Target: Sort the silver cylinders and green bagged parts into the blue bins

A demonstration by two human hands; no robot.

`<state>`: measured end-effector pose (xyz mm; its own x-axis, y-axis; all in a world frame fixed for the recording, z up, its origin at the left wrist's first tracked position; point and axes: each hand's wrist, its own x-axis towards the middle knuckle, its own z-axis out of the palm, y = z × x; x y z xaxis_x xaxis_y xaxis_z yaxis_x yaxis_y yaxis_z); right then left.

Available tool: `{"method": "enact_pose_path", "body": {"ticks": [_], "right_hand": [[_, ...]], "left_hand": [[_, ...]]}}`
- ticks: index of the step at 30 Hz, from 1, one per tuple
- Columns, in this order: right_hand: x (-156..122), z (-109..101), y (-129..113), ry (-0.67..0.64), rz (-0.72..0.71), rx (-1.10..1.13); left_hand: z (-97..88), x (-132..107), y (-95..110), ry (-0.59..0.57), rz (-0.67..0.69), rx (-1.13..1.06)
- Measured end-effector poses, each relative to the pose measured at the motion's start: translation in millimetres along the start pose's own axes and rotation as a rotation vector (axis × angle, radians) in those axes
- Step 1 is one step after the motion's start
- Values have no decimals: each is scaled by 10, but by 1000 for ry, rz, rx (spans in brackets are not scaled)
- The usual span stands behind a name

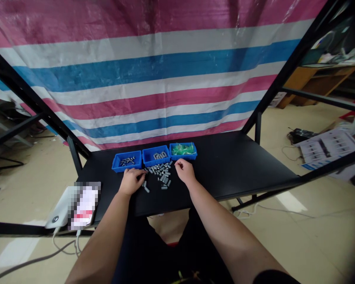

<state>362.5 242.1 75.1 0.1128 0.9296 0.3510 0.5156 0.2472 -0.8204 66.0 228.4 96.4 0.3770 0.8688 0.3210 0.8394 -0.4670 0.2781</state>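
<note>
A pile of small grey cylinder parts lies on the black table between my two hands. My left hand rests on the table at the pile's left edge, fingers curled, touching a grey part. My right hand sits at the pile's right edge with fingertips pinched together; whether it holds a part I cannot tell. Behind the pile stand three blue bins: the left bin with a few grey parts, the middle bin with grey parts, the right bin with green parts.
A phone and a white power bank with cables lie at the table's near left corner. A striped tarp hangs behind the table. Black frame bars run on both sides. Boxes and cables lie on the floor at right.
</note>
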Motion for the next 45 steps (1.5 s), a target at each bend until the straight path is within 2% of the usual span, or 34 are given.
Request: {"method": "enact_pose_path", "body": {"ticks": [4, 11, 16, 23, 33, 42, 45], "right_hand": [[0, -4, -8, -2, -4, -5], [2, -1, -6, 1, -6, -1], [6, -2, -10, 2, -14, -5], [5, 3, -3, 6, -16, -15], [6, 6, -4, 4, -14, -16], [10, 6, 0, 8, -12, -12], [7, 4, -5, 8, -13, -5]], "left_hand": [[-18, 6, 4, -47, -3, -40], [13, 26, -16, -29, -32, -113], [20, 13, -32, 88, 23, -188], [-87, 24, 18, -52, 60, -236], [-82, -5, 56, -77, 69, -179], [6, -20, 18, 75, 99, -211], [-17, -31, 12, 239, 86, -201]]}}
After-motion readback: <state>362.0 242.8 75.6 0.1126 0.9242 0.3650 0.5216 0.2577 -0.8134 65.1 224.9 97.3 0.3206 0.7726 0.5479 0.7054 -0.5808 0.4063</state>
